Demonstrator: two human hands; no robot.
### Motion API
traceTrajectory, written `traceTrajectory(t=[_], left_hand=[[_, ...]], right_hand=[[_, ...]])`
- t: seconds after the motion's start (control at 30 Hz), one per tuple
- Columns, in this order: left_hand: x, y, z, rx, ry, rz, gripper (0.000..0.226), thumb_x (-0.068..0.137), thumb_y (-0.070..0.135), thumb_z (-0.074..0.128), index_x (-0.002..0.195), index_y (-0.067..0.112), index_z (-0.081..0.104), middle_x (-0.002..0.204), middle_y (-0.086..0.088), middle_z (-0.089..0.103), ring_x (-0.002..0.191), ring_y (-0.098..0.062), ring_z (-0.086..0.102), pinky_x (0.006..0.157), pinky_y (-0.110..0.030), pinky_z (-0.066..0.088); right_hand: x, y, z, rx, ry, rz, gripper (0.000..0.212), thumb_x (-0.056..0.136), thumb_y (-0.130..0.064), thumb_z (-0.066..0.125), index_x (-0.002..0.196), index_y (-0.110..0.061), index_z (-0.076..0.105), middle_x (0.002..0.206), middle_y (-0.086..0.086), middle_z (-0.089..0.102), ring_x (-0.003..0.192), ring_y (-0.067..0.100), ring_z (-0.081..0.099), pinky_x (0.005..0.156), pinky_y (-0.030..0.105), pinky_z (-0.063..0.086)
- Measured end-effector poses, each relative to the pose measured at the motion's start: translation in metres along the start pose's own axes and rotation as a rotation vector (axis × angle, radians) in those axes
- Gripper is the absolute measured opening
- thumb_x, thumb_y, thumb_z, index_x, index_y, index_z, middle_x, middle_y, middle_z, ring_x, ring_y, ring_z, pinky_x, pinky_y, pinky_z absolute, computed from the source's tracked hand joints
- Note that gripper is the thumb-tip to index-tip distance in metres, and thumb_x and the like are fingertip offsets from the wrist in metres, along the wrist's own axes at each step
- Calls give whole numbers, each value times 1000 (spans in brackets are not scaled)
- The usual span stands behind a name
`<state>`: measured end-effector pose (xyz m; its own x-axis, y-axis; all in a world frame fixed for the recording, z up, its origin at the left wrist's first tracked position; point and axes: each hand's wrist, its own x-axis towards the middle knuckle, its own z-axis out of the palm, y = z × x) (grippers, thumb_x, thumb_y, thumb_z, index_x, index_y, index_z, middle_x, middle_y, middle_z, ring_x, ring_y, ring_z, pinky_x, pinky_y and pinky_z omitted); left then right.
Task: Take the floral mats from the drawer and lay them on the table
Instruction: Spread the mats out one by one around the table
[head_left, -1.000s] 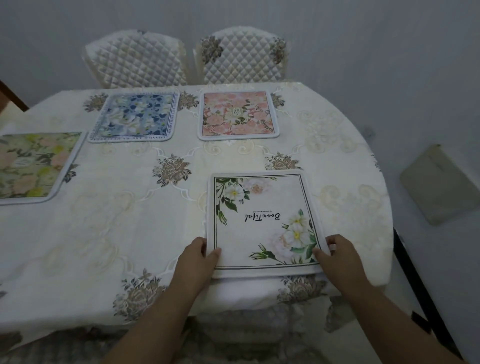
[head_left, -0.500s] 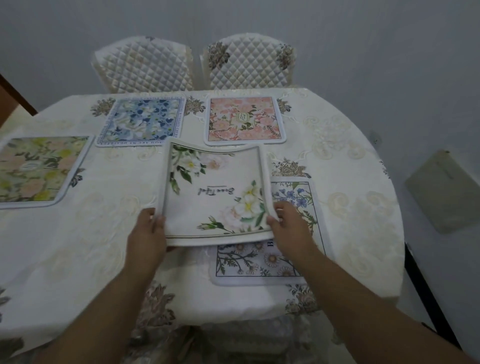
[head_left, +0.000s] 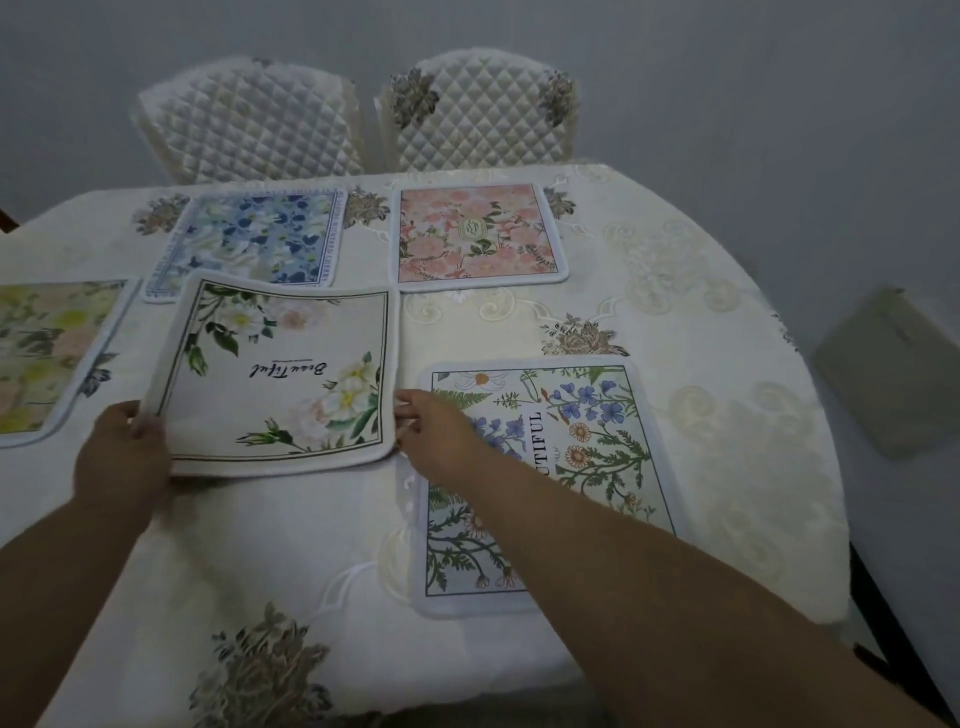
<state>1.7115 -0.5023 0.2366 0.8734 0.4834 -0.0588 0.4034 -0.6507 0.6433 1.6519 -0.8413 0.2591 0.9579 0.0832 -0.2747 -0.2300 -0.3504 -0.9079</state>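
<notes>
A cream mat with white flowers (head_left: 280, 374) is held just above the table (head_left: 675, 322), left of centre. My left hand (head_left: 122, 452) grips its near left corner. My right hand (head_left: 436, 431) pinches its near right edge. A mat with blue and orange wildflowers (head_left: 587, 415) lies flat at the near right, partly under my right forearm. A blue floral mat (head_left: 254, 239) and a pink floral mat (head_left: 478, 234) lie along the far side. A yellow-green floral mat (head_left: 47, 353) lies at the left edge. The cream mat's far edge overlaps the blue mat.
An embroidered cream cloth covers the oval table. Two quilted chairs (head_left: 363, 119) stand behind its far side. A grey pad (head_left: 898, 369) lies on the floor to the right. The table's right end carries no mat.
Both hands lifted the cream mat off the wildflower mat beneath it and carried it left. The wildflower mat stayed in place and is uncovered.
</notes>
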Motion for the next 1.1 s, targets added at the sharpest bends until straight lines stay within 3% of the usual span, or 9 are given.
traceTrajectory(t=[0.1, 0.2, 0.3, 0.4, 0.6, 0.8, 0.87, 1.0, 1.1], left_hand=[[-24, 7, 7, 186, 35, 13, 60, 95, 35, 56, 148, 12, 41, 146, -25, 47, 133, -50, 44, 109, -64, 37], [-92, 42, 28, 335, 61, 331, 68, 95, 37, 49, 154, 9, 32, 161, -18, 30, 149, -40, 23, 116, -60, 25], [-202, 84, 74, 298, -236, 676, 65, 101, 39, 33, 160, 15, 20, 166, -6, 19, 155, -29, 13, 122, -52, 22], [-301, 104, 126, 390, -438, 904, 61, 107, 42, 21, 161, 19, 6, 168, -4, 5, 156, -26, -1, 125, -49, 12], [-332, 91, 145, 563, -470, 922, 64, 106, 49, 14, 161, 17, 4, 169, -2, 0, 156, -21, -9, 124, -47, 8], [-296, 66, 110, 545, -488, 711, 69, 101, 57, -1, 157, 21, -19, 166, 2, -22, 150, -10, -28, 126, -37, -5], [-287, 67, 100, 525, -474, 680, 72, 100, 59, -2, 158, 20, -17, 167, 1, -19, 150, -10, -28, 125, -34, -8], [-262, 120, 114, 433, -394, 818, 66, 105, 49, 11, 161, 15, 0, 168, -2, -5, 154, -15, -15, 125, -31, -4], [-240, 174, 158, 395, -438, 847, 63, 108, 43, 14, 161, 13, -3, 168, -4, -9, 154, -16, -12, 123, -29, -7]], right_hand=[[-25, 15, -25, -199, 120, -59, 47, 99, -15, 52, 146, -18, 46, 137, 3, 58, 110, 15, 60, 97, 26, 50], [-72, 48, -62, -508, 339, -63, 48, 102, -32, 45, 148, -23, 42, 149, 0, 47, 134, 18, 46, 115, 41, 36], [-123, 84, -81, -783, 354, 41, 59, 104, -42, 27, 157, -19, 23, 165, 2, 17, 152, 17, 10, 124, 36, 10], [-155, 119, -76, -957, 237, 140, 68, 101, -51, 6, 158, -18, -7, 166, 3, -12, 151, 17, -19, 124, 38, -3], [-174, 146, -92, -997, 310, 99, 69, 103, -54, 10, 158, -17, -8, 165, 1, -15, 151, 14, -17, 123, 39, 0], [-216, 172, -146, -945, 253, 209, 72, 96, -59, -7, 154, -19, -22, 162, -2, -28, 146, 7, -30, 123, 33, -8], [-215, 171, -157, -911, 262, 207, 73, 96, -60, -7, 155, -19, -19, 163, -1, -24, 146, 7, -30, 123, 31, -8], [-159, 139, -161, -822, 329, 66, 67, 102, -53, 6, 158, -16, -4, 165, 1, -10, 150, 10, -18, 124, 35, 0], [-80, 111, -152, -800, 277, -26, 62, 106, -45, 15, 159, -14, 4, 166, 1, -6, 152, 14, -12, 124, 35, -2]])
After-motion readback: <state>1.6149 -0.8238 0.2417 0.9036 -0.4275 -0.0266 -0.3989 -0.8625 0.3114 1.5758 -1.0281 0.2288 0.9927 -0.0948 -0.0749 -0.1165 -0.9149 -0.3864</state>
